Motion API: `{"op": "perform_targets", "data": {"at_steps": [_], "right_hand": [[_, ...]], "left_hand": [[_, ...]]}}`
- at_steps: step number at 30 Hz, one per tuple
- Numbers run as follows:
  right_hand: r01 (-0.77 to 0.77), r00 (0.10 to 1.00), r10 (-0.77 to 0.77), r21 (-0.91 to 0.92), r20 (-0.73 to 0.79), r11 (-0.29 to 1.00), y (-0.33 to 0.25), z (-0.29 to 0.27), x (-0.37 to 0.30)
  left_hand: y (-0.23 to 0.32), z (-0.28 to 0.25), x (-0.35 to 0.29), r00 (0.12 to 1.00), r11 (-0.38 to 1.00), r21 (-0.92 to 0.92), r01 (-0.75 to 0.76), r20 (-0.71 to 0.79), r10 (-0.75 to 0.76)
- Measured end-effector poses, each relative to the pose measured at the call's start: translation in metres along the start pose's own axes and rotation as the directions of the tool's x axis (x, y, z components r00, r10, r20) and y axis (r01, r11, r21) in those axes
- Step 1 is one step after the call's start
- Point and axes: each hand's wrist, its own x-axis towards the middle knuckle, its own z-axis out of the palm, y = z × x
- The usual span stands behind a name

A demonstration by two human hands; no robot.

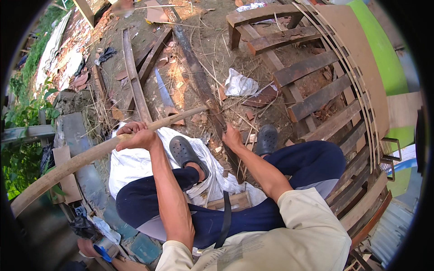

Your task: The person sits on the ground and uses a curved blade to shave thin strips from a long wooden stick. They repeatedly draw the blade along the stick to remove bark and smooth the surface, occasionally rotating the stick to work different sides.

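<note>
Fingers curl on both hands. Flat wooden slats make a big rack [307, 67] at right. One long, round, bent wooden pole [68, 167], lower left to middle, sits in the left hand's [140, 138] grip. The right hand [233, 138] is at a rough, dark beam [198, 74], top to middle; I can't tell what it holds.

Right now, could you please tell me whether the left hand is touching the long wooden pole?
Touching: the head view shows the left hand closed around the long wooden pole.
</note>
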Motion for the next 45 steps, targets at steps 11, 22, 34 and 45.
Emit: {"op": "perform_targets", "data": {"at_steps": [11, 22, 34, 45], "right_hand": [[0.294, 0.955, -0.281, 0.171, -0.094, 0.940, -0.057, -0.001, -0.009], [0.065, 0.994, -0.072, 0.092, 0.079, 0.994, -0.021, -0.004, -0.007], [0.018, 0.995, -0.029, 0.120, 0.096, 0.993, -0.019, 0.011, -0.003], [-0.189, 0.975, 0.183, 0.043, 0.123, 0.981, -0.013, 0.001, -0.033]], "left_hand": [[-0.003, -0.005, 0.008, 0.996, 0.996, 0.051, -0.079, -0.034, 0.081], [0.000, 0.003, 0.007, 0.997, 0.991, 0.111, -0.078, 0.006, 0.078], [0.002, 0.009, 0.005, 0.999, 0.994, 0.100, -0.045, 0.014, 0.044], [-0.002, 0.004, -0.002, 0.998, 1.000, -0.007, -0.023, 0.064, 0.023]]}}
